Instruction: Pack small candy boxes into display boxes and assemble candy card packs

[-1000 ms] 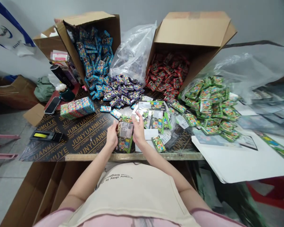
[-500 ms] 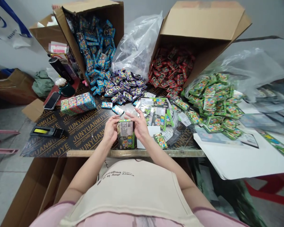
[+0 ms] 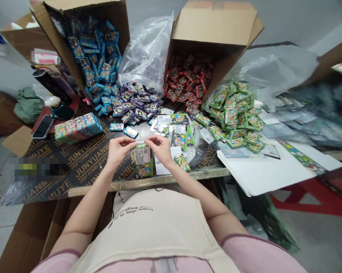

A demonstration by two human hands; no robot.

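A dark printed pouch (image 3: 142, 161) with green edges and a pale label panel lies near the table's front edge, in front of my body. My left hand (image 3: 120, 151) pinches its top edge at the left corner. At the right end of that edge, my right hand (image 3: 160, 149) pinches too, thumb and fingertips together. A thin pale strip shows along the top between both hands. Beside my right hand are flat printed pouches (image 3: 179, 139) in a loose stack and a small green packet (image 3: 182, 162). Two blue packets (image 3: 130, 132) lie beyond my left hand.
Open cartons hold blue packets (image 3: 105, 70) and red packets (image 3: 185, 77). Purple packets (image 3: 138, 100) are heaped between them, green packets (image 3: 233, 110) to the right. A wrapped block of packets (image 3: 78, 128), a phone (image 3: 43, 127) and white sheets (image 3: 250, 170) lie about.
The view has swung right, so the scene sits further left. My right fingers, spread before, have closed on the pouch's top edge, and both hands have come together along it.
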